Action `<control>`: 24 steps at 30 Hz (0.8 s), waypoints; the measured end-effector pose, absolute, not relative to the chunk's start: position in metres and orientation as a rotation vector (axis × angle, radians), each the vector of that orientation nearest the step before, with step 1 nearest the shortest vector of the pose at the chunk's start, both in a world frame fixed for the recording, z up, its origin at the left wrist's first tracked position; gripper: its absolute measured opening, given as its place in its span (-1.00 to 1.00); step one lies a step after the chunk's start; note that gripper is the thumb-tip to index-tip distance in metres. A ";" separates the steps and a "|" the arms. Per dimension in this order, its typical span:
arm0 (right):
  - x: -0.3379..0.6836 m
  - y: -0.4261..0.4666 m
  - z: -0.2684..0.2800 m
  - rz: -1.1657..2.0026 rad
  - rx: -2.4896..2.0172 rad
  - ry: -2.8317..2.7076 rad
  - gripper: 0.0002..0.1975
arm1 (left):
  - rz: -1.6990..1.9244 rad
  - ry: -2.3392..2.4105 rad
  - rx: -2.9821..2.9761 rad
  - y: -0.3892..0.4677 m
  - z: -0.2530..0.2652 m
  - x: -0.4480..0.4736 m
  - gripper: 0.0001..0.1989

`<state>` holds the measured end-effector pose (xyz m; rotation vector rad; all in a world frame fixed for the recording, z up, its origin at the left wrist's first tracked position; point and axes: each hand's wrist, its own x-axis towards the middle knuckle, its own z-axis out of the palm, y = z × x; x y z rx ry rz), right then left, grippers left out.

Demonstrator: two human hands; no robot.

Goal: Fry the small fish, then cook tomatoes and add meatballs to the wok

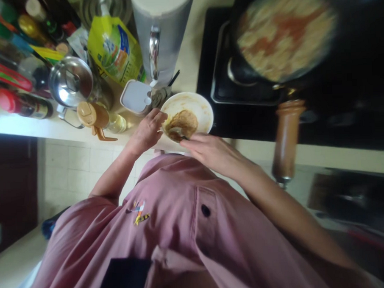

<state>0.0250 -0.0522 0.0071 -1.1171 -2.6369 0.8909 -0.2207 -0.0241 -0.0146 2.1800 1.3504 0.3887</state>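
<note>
A white bowl (204, 113) stands at the counter's front edge, with a thick brownish mixture (186, 118) in it and smears up its inner wall. My left hand (151, 128) grips the bowl's left rim, thumb and fingers closed on it. Over the near rim, my right hand (211, 149) is closed on the dark handle of a spoon (178, 131). The spoon's head dips into the mixture; much of its handle is hidden by my fingers.
Right of the bowl, a frying pan (286, 38) of pale food with red sauce sits on the black stove (205, 84), its wooden handle (289, 135) jutting past the counter edge. Left are a lidded container (135, 96), yellow pouch (114, 49), tan-lidded bottle (92, 114), large canister (168, 34) and several bottles.
</note>
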 end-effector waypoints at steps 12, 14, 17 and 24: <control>0.014 -0.034 -0.017 0.906 -1.247 -2.452 -0.66 | 0.296 1.348 2.226 -0.035 -0.012 -0.207 -0.72; 0.017 -0.039 -0.015 0.962 -1.235 -2.428 -0.67 | 0.293 1.352 2.220 -0.034 -0.013 -0.206 -0.74; 0.021 -0.044 -0.014 0.973 -1.266 -2.385 -0.66 | 0.288 1.349 2.215 -0.034 -0.013 -0.207 -0.71; 0.026 -0.058 -0.012 1.296 -1.308 -2.014 -0.70 | 0.244 1.374 2.203 -0.033 -0.011 -0.206 -0.71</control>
